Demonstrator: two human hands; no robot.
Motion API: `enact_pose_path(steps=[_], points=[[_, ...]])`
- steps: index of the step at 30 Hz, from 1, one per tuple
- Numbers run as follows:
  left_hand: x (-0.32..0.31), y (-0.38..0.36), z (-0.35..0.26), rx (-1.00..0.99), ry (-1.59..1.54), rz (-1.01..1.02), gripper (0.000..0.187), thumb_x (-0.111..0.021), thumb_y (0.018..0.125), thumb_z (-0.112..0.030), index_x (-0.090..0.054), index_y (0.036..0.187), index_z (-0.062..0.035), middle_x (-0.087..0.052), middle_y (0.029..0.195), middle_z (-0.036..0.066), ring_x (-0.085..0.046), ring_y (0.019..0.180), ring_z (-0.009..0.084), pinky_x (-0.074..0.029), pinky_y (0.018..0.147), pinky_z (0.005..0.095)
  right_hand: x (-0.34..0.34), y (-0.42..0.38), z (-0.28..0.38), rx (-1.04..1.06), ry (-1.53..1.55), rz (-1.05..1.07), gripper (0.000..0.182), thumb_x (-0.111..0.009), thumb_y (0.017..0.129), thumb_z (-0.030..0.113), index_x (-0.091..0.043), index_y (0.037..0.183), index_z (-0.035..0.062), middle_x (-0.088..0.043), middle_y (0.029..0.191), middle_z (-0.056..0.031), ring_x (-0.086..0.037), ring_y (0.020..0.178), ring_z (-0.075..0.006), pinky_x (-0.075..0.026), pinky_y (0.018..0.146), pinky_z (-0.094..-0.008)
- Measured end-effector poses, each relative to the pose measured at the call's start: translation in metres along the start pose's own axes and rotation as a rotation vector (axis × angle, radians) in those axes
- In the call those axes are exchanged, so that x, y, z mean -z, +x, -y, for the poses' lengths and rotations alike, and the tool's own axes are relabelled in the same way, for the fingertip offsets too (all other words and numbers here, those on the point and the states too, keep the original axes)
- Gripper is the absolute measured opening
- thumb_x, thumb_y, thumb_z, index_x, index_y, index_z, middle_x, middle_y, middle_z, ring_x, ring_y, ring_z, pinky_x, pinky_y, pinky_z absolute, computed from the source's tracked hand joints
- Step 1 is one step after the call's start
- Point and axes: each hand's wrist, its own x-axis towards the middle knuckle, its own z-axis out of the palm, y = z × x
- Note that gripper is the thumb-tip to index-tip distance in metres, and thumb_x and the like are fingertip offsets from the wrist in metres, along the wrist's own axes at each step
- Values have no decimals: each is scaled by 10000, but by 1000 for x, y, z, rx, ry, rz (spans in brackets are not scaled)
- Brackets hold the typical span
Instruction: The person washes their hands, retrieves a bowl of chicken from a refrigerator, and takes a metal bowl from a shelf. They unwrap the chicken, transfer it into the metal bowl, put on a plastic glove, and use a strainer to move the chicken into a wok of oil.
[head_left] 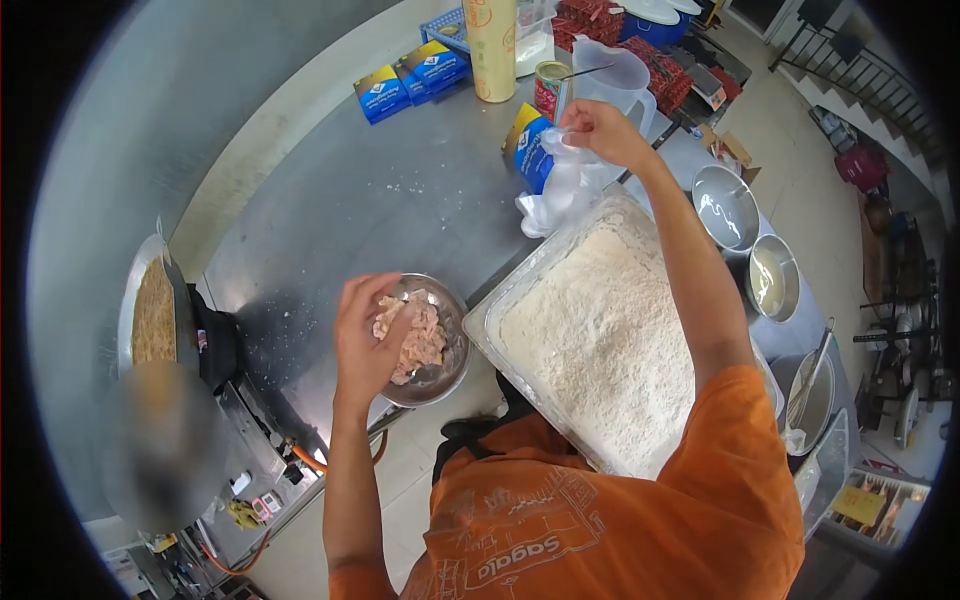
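My left hand [366, 342] is open over the left side of a steel bowl [457, 365], fingers curved and thumb apart, covering part of its rim. Pieces of pale raw meat [424, 340] lie in the bowl, some right beside my thumb. My right hand [600, 135] is raised past the far end of a flour tub, pinching a thin, clear plastic glove [572, 185] that hangs crumpled below the fingers. The big rectangular tub [483, 322] holds a heap of white flour [610, 320]. Behind the glove stands a blue and yellow box [528, 150].
Crumbs dot the steel table [330, 210]. At its back are more blue and yellow boxes [432, 72], a plastic wrap roll [490, 50], a can [549, 88] and a clear jug [610, 75]. Steel bowls [726, 208] stand right; a wide pan [155, 310] is left.
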Motion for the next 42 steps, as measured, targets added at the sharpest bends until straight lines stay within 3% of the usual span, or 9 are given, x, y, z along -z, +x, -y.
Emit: enact_pose_path(steps=[3,7,13,23,26,32,34,38,42], points=[[-32,48,-22,-202,38,92,356,-688,812,-37,-617,1159,-74,-568,1109,71,-568,1024,165,-506,801,301,0,-4,21,-21,34,12,136,-703,804,33,-624,914,48,-506,685,60,-476,640,-45,-376,589,-211],[-88,103,-39,-120,-191,150,388,-718,816,-117,-604,1185,-84,-566,1127,86,-558,1060,193,-494,833,327,-1,-8,36,-92,308,66,184,-720,811,74,-624,968,64,-492,684,81,-439,633,-18,-324,565,-200],[-176,161,-24,-299,152,-41,537,-761,761,-175,-535,1240,-88,-521,1162,173,-501,1140,318,-424,954,409,0,-22,57,-26,609,62,233,-704,845,114,-632,1062,72,-492,674,84,-423,622,-16,-311,566,-198],[-231,167,-22,-196,159,105,518,-628,716,7,-504,1215,-62,-516,1090,182,-533,1041,380,-465,881,452,17,-52,82,36,898,-78,187,-623,921,151,-630,1079,51,-455,690,66,-384,615,-45,-304,561,-208],[-242,163,2,-475,349,185,508,-594,730,9,-510,1228,-49,-519,1125,193,-553,1009,382,-479,872,460,33,-67,102,92,950,-142,190,-619,922,150,-636,1081,47,-461,701,55,-388,624,-47,-324,574,-215],[-243,170,-21,-164,487,300,497,-544,776,-24,-517,1270,-75,-549,1171,214,-582,1000,382,-494,869,444,72,-110,155,366,1015,-238,221,-589,938,125,-589,1138,30,-501,762,28,-444,680,-60,-363,621,-227],[-242,169,-24,-242,568,338,490,-550,775,-20,-530,1258,-101,-567,1125,220,-598,971,395,-503,837,455,89,-127,164,449,980,-277,231,-578,940,107,-570,1155,25,-510,790,25,-486,714,-71,-404,658,-237],[-246,173,12,-403,329,430,522,-553,796,-29,-525,1297,-172,-591,1115,207,-624,966,366,-514,803,437,93,-149,155,269,953,-466,245,-573,943,115,-549,1171,29,-514,833,30,-561,809,-94,-514,797,-322],[-202,176,-10,64,-162,599,484,-553,889,-168,-479,1367,-155,-571,1234,173,-582,1087,291,-484,884,411,85,-177,119,72,988,-397,264,-576,949,150,-525,1184,41,-518,839,29,-590,830,-98,-545,883,-409]])
